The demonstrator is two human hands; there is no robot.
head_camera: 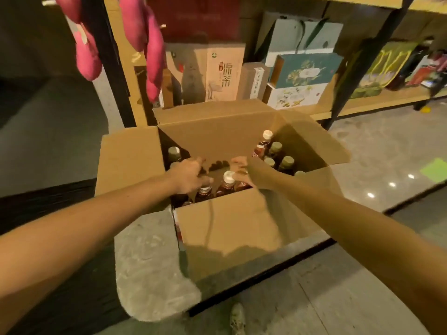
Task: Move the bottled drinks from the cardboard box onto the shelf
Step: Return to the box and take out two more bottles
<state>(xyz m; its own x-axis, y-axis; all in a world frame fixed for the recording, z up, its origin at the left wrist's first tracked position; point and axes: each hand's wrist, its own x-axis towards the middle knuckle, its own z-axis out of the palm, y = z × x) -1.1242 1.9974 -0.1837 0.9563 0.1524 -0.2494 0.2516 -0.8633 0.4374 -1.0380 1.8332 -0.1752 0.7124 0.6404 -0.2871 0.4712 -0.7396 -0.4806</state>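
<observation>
Cardboard box (232, 228): is being kept on the grey floor (377, 151), just in front of the shelf (377, 99). It is plain brown, and its four flaps are being held spread outward.
Bottled drinks (228, 182): are being stored upright inside the box. The liquid is dark reddish-brown, some bottles carry red labels, and the caps are white or pale green.
Near row: a white-capped bottle is being flanked by the two hands, with more dark bottles beside it along the near wall.
Far-right cluster (275, 148): a taller white-capped bottle is being crowded by several green-capped ones.
Far-left corner: one green-capped bottle (174, 152) is being shaded by the left wall.
Left hand (191, 175): is being held inside the box at the near left, with fingers curved over the bottle tops. Whether anything is being gripped cannot be told.
Right hand (242, 172): is being held just right of the near white-capped bottle. It is blurred, so a grip cannot be told.
Shelf contents: the low wooden board on black posts is being occupied by gift boxes (304, 73) and a tea carton (225, 73).
Far left: pink plush items (150, 52) are being hung from above.
Near edge: a shoe (237, 317) is being shown on the floor.
</observation>
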